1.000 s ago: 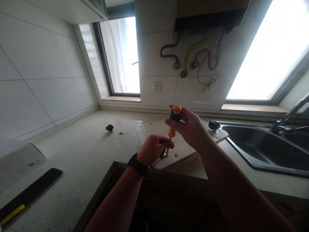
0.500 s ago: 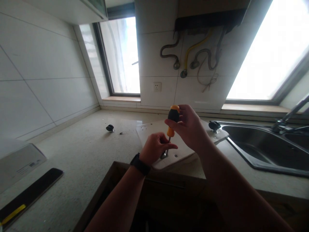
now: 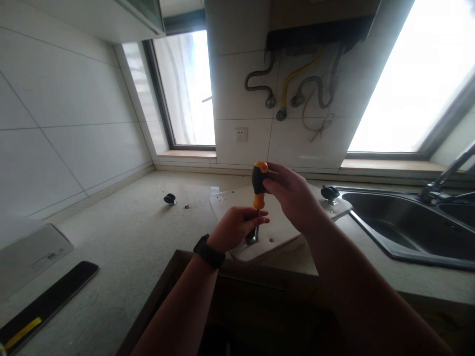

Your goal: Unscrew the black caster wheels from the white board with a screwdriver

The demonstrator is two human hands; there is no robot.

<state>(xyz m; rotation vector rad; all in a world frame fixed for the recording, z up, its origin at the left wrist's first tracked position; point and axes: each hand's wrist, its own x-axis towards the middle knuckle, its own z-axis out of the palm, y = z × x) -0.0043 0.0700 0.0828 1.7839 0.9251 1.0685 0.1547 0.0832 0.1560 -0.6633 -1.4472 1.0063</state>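
My right hand (image 3: 291, 190) is closed around the orange-and-black handle of a screwdriver (image 3: 259, 179), which stands nearly upright. Below it, my left hand (image 3: 237, 225), with a black watch on the wrist, has its fingers pinched about the thin metal shaft. The tip meets the metal plate of a caster (image 3: 251, 237) at the near corner of a white board (image 3: 276, 222); my left hand partly covers this caster. Another black caster (image 3: 329, 193) sits at the board's right corner. A loose caster (image 3: 169, 199) lies on the counter, with small dark bits (image 3: 186, 206) near it.
The stone counter (image 3: 122, 237) carries the board. At right is a metal sink (image 3: 393, 217) with a faucet (image 3: 434, 190). A dark flat strip (image 3: 55, 296) and a white box (image 3: 33, 252) lie left. A dark recess (image 3: 260, 311) opens below the counter's front edge.
The screwdriver handle has tipped slightly left to stand more upright, and my right hand's fingers have shifted round it. My left fingers spread a little, then closed in about the shaft.
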